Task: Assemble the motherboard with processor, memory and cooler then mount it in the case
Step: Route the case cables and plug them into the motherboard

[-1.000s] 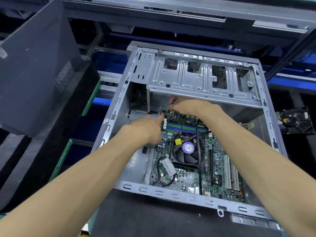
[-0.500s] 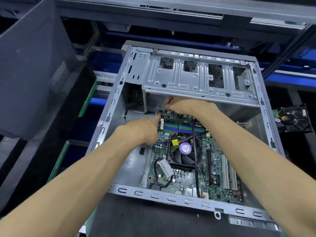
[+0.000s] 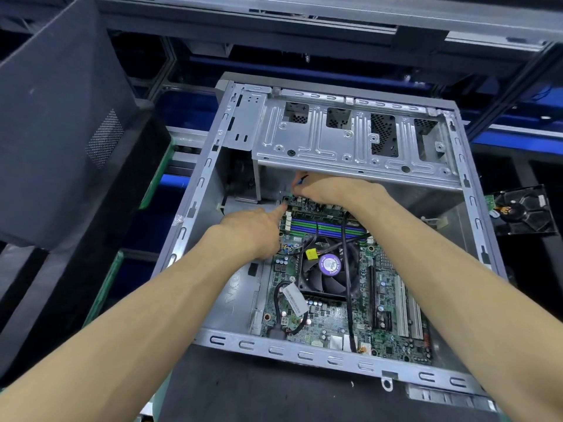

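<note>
Both hands barely shifted, left hand (image 3: 254, 229) forefinger extended to motherboard (image 3: 335, 306) corner, right hand (image 3: 330, 190) fingers pinching blue tool (image 3: 302, 180)

Both bare forearms reach forward. The left hand (image 3: 253, 229) is loosely curled, its index finger extended; the right hand (image 3: 330, 190) is bent at the wrist, fingertips pinched together.

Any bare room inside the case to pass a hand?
Bare floor strip between the case left wall and motherboard. Crowded: far board corner under the drive cage, where left hand and right hand work.
</note>
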`<state>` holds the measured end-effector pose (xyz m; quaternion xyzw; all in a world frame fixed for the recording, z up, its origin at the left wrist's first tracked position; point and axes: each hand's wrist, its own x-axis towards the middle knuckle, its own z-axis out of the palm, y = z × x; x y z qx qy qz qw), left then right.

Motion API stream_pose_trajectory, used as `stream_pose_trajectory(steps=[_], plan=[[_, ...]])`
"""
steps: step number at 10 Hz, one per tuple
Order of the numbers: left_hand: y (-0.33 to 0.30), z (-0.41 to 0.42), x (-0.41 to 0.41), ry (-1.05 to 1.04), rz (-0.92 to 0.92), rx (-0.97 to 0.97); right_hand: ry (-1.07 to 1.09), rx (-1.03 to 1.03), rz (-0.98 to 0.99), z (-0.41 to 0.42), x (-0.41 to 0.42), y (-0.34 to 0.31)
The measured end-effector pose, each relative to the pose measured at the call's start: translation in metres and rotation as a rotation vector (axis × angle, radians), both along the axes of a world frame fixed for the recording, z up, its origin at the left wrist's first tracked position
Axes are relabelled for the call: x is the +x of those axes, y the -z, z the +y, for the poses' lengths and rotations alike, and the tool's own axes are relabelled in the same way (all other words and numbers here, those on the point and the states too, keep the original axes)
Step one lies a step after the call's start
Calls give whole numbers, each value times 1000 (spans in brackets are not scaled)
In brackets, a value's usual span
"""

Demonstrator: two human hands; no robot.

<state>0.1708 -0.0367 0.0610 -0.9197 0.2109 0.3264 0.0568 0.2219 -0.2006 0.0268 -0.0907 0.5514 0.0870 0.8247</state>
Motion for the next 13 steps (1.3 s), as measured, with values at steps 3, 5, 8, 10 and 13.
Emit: stream_pose_trajectory(steps=[3,5,8,10,13], plan=[[3,3,1,42,-54,11,-20,38,-24,5,-5,-15],[1,2,4,37,-37,-4,-694,-536,-214,8,-15,-36],[0,2,9,83,-7,27,-1728,-1181,-571,13,-19,-35],[-1,2,5,23,-23,25,-1630,-1165,-638,13,-16,-31],[-6,1,3,14,-13,17,-1630,-1191,-660,12,-16,-29]])
